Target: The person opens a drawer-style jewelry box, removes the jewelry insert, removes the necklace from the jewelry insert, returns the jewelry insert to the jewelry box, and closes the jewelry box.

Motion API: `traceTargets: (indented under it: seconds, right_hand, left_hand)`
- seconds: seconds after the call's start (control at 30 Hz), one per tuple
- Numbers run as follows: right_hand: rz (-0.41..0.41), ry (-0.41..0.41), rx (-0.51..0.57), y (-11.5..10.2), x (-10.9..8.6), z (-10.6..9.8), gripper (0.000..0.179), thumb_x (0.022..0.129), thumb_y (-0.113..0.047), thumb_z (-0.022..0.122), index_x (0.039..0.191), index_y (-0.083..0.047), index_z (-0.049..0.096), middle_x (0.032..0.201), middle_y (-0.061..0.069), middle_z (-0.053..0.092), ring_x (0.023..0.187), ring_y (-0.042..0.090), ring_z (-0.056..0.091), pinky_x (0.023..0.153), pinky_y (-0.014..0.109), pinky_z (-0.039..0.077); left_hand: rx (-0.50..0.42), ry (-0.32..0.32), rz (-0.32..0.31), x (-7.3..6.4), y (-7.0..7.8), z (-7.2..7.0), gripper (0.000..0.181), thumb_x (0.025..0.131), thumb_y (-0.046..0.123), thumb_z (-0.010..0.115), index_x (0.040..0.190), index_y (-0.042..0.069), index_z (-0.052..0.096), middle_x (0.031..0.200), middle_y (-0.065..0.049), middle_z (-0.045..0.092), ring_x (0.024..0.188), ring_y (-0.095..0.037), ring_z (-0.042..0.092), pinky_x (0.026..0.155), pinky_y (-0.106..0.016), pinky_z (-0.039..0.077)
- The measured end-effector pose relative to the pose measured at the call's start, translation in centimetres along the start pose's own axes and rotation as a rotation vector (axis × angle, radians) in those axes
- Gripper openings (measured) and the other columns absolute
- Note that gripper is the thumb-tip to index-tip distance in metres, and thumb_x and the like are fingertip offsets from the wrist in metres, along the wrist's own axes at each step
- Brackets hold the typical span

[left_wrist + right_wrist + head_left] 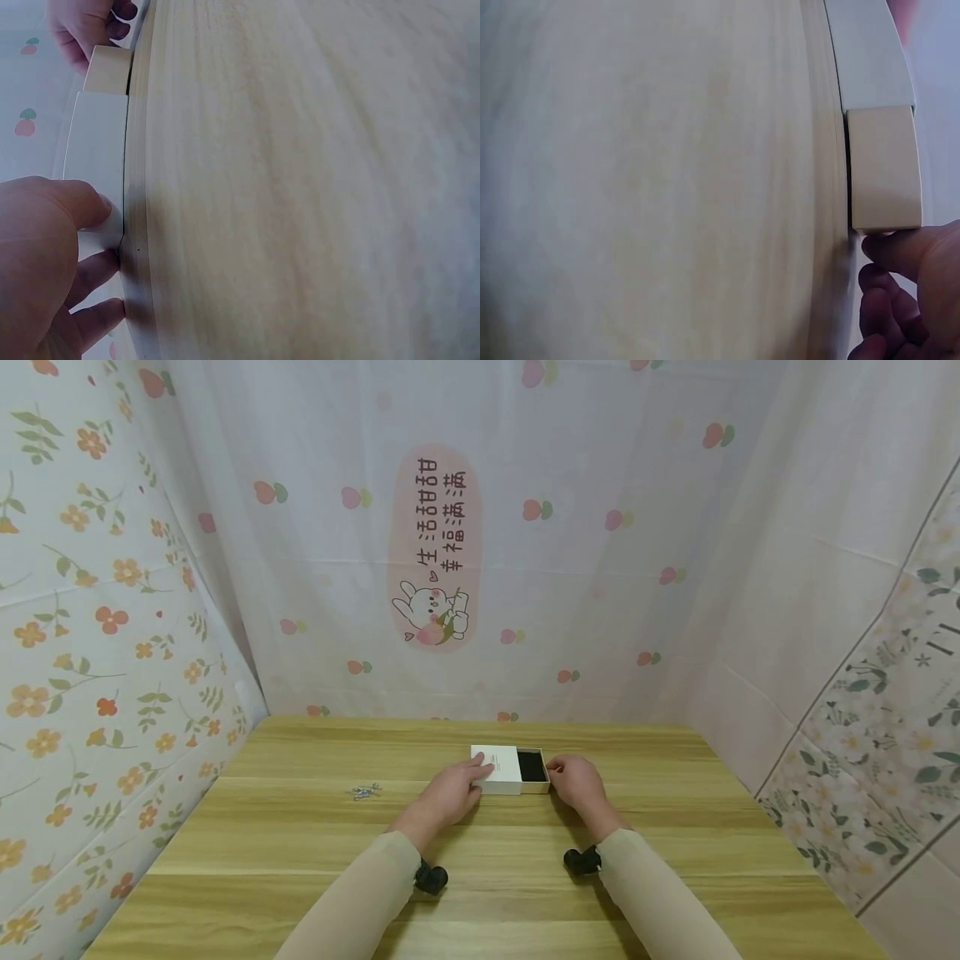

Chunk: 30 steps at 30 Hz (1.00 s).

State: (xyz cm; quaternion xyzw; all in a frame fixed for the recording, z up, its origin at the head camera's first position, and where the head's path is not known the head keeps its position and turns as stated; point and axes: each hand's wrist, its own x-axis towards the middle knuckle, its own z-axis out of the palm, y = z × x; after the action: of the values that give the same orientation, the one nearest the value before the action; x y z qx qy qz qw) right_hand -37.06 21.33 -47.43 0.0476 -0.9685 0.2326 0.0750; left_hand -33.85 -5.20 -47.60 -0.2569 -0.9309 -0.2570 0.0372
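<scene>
A white drawer-style cardboard box (495,764) lies flat near the far side of the table, its inner tray (536,787) partly out to the right. Inside the tray's exposed part is a black lining (532,767). My left hand (452,790) grips the left part of the white sleeve, fingers over its top and thumb against the near side (101,150). At the tray's outer end, my right hand (576,779) holds the edge, thumb tip right at the end wall and the other fingers curled below it in the right wrist view.
Left of the box, a small cluster of silvery metal pieces (365,792) lies on the wooden table (502,893). Printed cloth curtains (600,568) stand behind the table and on both sides. A black wrist camera (431,878) sits at the left sleeve, another (582,862) at the right.
</scene>
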Motion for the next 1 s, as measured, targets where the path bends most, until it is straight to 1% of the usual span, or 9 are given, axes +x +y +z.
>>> traceTargets:
  seconds: [0.17, 0.4, 0.57, 0.8, 1.0]
  right_hand:
    - [0.017, -0.007, 0.009, -0.2, 0.0, 0.1, 0.018, 0.106, -0.012, 0.066, 0.112, -0.005, 0.082, 0.109, 0.014, 0.081, 0.099, 0.032, 0.074, 0.094, 0.052, 0.061]
    - [0.012, -0.004, 0.023, -0.4, 0.0, 0.3, 0.019, 0.104, -0.010, 0.065, 0.111, -0.005, 0.082, 0.108, 0.012, 0.081, 0.097, 0.030, 0.074, 0.093, 0.051, 0.061]
    - [0.018, -0.001, 0.033, -0.6, -0.1, 0.4, 0.019, 0.104, -0.009, 0.066, 0.110, -0.005, 0.082, 0.107, 0.011, 0.082, 0.099, 0.030, 0.074, 0.094, 0.051, 0.061]
    - [0.009, 0.000, 0.002, -1.1, 0.1, 0.4, 0.017, 0.104, -0.011, 0.067, 0.110, -0.005, 0.083, 0.107, 0.012, 0.082, 0.098, 0.031, 0.074, 0.093, 0.051, 0.062]
    - [0.006, 0.007, -0.010, -1.2, 0.1, 0.5, 0.016, 0.104, -0.011, 0.068, 0.109, -0.006, 0.082, 0.107, 0.012, 0.082, 0.098, 0.031, 0.075, 0.093, 0.051, 0.062]
  left_hand:
    - [-0.002, -0.001, 0.001, 0.0, 0.0, 0.0, 0.053, 0.107, -0.001, 0.061, 0.159, 0.008, 0.059, 0.172, -0.019, 0.046, 0.155, -0.040, 0.052, 0.122, -0.054, 0.050]
    - [-0.009, -0.005, -0.007, -0.2, 0.2, 0.0, 0.053, 0.108, 0.000, 0.061, 0.160, 0.010, 0.058, 0.173, -0.017, 0.045, 0.156, -0.040, 0.050, 0.124, -0.053, 0.048]
    - [-0.009, 0.003, 0.003, -0.1, 0.2, 0.0, 0.053, 0.107, -0.002, 0.061, 0.159, 0.008, 0.059, 0.172, -0.020, 0.046, 0.155, -0.041, 0.051, 0.123, -0.054, 0.049]
    - [-0.014, -0.008, -0.004, -0.2, 0.1, 0.0, 0.053, 0.107, -0.002, 0.061, 0.159, 0.009, 0.059, 0.173, -0.018, 0.045, 0.156, -0.041, 0.050, 0.121, -0.053, 0.051]
    - [-0.007, -0.003, -0.004, -0.1, 0.1, 0.0, 0.053, 0.107, -0.002, 0.061, 0.159, 0.008, 0.059, 0.172, -0.019, 0.045, 0.155, -0.040, 0.051, 0.123, -0.054, 0.049]
